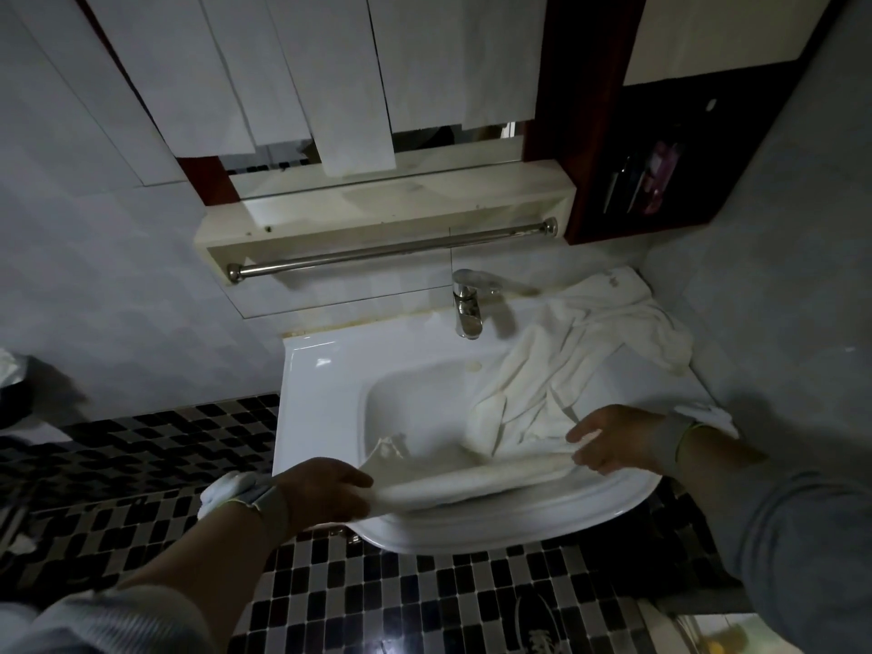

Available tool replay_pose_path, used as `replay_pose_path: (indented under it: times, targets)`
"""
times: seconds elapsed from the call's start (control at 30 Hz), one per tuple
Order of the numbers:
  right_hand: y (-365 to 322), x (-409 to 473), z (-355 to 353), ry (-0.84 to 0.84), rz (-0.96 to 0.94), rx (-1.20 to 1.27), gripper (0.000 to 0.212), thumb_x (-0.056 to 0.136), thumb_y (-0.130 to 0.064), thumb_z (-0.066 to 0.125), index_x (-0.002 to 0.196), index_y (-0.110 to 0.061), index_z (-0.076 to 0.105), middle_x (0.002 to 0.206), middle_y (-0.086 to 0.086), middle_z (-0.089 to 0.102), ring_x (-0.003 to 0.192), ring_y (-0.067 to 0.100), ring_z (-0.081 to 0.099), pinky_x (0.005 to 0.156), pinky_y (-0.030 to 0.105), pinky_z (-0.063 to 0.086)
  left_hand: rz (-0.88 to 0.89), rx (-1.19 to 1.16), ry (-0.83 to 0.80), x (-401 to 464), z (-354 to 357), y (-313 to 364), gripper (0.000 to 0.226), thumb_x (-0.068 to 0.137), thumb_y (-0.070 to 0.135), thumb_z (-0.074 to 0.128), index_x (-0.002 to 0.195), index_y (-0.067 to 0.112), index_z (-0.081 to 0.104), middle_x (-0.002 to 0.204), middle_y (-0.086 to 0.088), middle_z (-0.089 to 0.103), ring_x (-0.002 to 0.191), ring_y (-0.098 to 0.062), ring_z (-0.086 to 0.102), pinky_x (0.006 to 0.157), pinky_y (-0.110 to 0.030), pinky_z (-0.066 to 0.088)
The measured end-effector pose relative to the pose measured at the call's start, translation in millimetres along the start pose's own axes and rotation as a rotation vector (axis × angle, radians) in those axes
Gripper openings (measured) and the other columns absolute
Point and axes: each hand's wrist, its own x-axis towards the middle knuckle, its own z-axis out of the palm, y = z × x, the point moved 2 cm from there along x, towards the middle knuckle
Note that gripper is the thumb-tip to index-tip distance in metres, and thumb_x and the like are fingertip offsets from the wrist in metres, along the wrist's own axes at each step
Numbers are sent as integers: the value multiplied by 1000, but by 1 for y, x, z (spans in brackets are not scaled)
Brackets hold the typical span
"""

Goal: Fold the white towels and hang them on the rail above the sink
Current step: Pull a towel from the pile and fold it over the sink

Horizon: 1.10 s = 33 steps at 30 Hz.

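Note:
A white towel [472, 479] lies stretched as a long folded strip over the front rim of the white sink [321, 370]. My left hand [325, 493] grips its left end and my right hand [613, 443] pinches its right end. More white towels [590, 342] lie crumpled over the sink's right side and into the basin. The chrome rail [387, 250] runs bare under the shelf above the sink.
A chrome tap [467, 299] stands at the back of the sink, just below the rail. A dark wooden cabinet [637, 181] hangs at the right, and a mirror covered with white strips is above the shelf. Black and white mosaic tiles cover the floor.

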Motion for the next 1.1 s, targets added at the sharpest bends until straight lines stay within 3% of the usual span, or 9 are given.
replay_pose_path:
  times: [0.07, 0.17, 0.33, 0.43, 0.57, 0.7, 0.8, 0.97, 1.1]
  targets:
    - [4, -6, 2, -55, 29, -251, 54, 73, -16, 85, 123, -14, 64, 113, 8, 61, 81, 15, 67, 65, 18, 57, 48, 396, 7, -2, 0, 2, 47, 67, 24, 80, 113, 31, 73, 108, 6, 72, 94, -11, 69, 81, -20, 56]
    - [10, -9, 10, -79, 43, -569, 55, 78, -30, 78, 130, -22, 60, 112, 4, 67, 69, 7, 65, 52, 13, 50, 100, 542, 27, -1, 8, 2, 41, 72, 26, 72, 112, 28, 75, 89, 10, 70, 84, -8, 66, 71, -19, 52]
    - [26, -5, 17, -21, -13, -818, 49, 85, -46, 62, 120, -13, 67, 130, 9, 63, 109, 22, 63, 86, 26, 49, 124, 501, 84, 8, 19, -9, 29, 78, 28, 65, 103, 19, 76, 85, 4, 63, 82, -15, 63, 65, -21, 45]
    - [34, -2, 14, -16, 2, -773, 39, 87, -50, 57, 81, -12, 63, 103, 12, 70, 83, 19, 58, 66, 28, 43, 84, 254, 25, 16, 18, -28, 42, 77, 37, 71, 116, 24, 70, 100, 0, 69, 86, -18, 68, 67, -26, 54]
    - [47, 11, 7, 24, 1, -547, 61, 86, -57, 60, 128, -13, 62, 120, 3, 63, 111, 22, 60, 88, 27, 46, -33, -78, 34, 18, 21, -42, 34, 84, 43, 71, 105, 16, 70, 79, -12, 62, 60, -19, 52, 49, -27, 42]
    - [46, 19, 7, 120, 20, -184, 61, 87, -52, 62, 130, -8, 56, 82, 6, 66, 64, 17, 61, 55, 24, 47, -21, -187, 91, 25, 26, -47, 46, 83, 67, 55, 110, 31, 64, 73, -12, 60, 53, -19, 49, 48, -28, 39]
    - [48, 34, 13, 111, 112, 17, 70, 88, -52, 61, 143, -16, 40, 108, 9, 65, 61, 21, 63, 56, 29, 50, -14, -142, 130, 31, 32, -39, 44, 91, 68, 41, 112, 33, 56, 64, -17, 66, 43, -24, 59, 44, -29, 46]
    - [62, 48, 28, 51, 195, 139, 75, 89, -52, 59, 150, -20, 28, 146, 9, 45, 74, 26, 73, 61, 33, 60, -40, -127, 189, 39, 49, -35, 33, 95, 61, 42, 111, 34, 54, 80, -19, 69, 51, -28, 65, 51, -35, 54]
    - [77, 59, 32, -8, 171, 69, 65, 88, -44, 66, 137, -10, 43, 120, 8, 58, 76, 23, 70, 61, 30, 57, -61, -185, 173, 50, 54, -41, 42, 95, 57, 46, 105, 18, 56, 90, -18, 62, 59, -31, 61, 57, -42, 55]
